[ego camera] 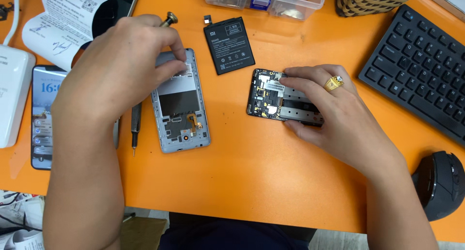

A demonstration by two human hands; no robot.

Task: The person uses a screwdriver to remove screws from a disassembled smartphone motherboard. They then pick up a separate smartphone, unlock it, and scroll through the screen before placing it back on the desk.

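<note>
At frame centre, the left hand (121,61) pinches a brass-tipped tool (169,19) over a grey phone back shell (181,105); the right hand (329,109), fingers curled, grips the phone's circuit frame (271,95) beside a black battery (229,45)

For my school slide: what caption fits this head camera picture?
Left hand touches a grey phone shell; right hand holds the phone's inner body.

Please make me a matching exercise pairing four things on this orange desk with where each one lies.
Things:
1. black battery
2. grey phone back cover
3. phone circuit frame
4. black mouse

Places:
A. under the right hand
B. at the desk's right edge, below the keyboard
C. under the left hand fingertips
D. lying free between the two hands, toward the far side

Pairs: 1-D, 2-C, 3-A, 4-B
</note>
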